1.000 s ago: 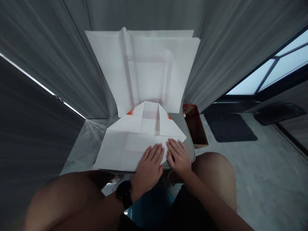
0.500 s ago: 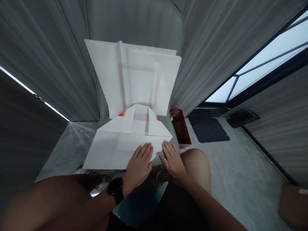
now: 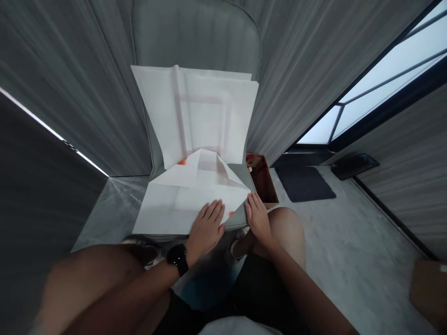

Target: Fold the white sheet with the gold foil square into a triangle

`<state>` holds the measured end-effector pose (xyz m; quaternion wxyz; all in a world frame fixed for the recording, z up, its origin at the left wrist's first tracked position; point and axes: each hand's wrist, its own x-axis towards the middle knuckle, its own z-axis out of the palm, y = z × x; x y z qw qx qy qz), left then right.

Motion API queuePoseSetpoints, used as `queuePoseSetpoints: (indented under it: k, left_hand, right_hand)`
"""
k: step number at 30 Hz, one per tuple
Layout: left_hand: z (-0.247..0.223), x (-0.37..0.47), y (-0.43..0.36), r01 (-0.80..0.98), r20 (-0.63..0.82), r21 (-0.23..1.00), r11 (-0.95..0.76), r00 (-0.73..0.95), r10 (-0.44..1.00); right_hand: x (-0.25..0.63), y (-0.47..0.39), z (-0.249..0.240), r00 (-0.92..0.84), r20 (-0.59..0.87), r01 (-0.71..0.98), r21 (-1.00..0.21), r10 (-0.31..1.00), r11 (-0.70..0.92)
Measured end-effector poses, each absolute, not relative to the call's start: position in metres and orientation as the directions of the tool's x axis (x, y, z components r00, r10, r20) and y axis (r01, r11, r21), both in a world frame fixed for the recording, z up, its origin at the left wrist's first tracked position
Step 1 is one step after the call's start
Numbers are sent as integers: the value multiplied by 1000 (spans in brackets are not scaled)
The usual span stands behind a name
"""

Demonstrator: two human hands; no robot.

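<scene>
A large sheet of white paper [image 3: 164,209] lies on the seat of a grey chair, its far edge folded into slanted flaps with orange patches showing. My left hand [image 3: 208,222] is spread flat on its near right part, fingers stretched out. A dark watch is on that wrist. At the paper's right corner, my right hand [image 3: 257,217] rests with fingers extended, fingertips touching or very near the folded edge. The upper right flap [image 3: 230,173] stands slightly raised. Behind it, more creased white sheets [image 3: 206,111] lean against the backrest.
The grey chair [image 3: 195,32] stands against grey panelled walls. To its right on the floor are an open red-brown box [image 3: 264,184] and a dark mat [image 3: 305,184]. A brown carton [image 3: 428,293] sits at the lower right. My knees flank the seat.
My right hand has slid up along the slanted right edge to the corner. The upper right flap has lifted a little. My left hand stays on the paper; the view has shifted slightly.
</scene>
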<state>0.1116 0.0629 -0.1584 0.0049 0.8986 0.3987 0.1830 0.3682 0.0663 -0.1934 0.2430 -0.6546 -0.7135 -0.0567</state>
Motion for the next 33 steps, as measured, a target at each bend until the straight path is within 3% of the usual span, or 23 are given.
queuePoseSetpoints:
  k: [5,10,17,24,33]
  left_hand:
    - [-154,111,61,724,310,117,-680,624,718]
    - [-154,111,60,729,296,73,-681,636,712]
    - [-155,111,60,725,292,63,-686,643,708]
    - [-156,109,62,719,273,64,-692,655,705]
    - [-127,156,45,721,293,160,-675,618,730]
  right_hand:
    - [366,68,-193,-23,430,976,-186,903,113]
    - [363,68,-191,25,415,973,-218,909,73]
    - [343,57,-187,-199,375,930,-217,905,295]
    - [350,70,-186,-27,345,966,-234,938,114]
    - [347,71,-192,-9,383,974,-205,924,95]
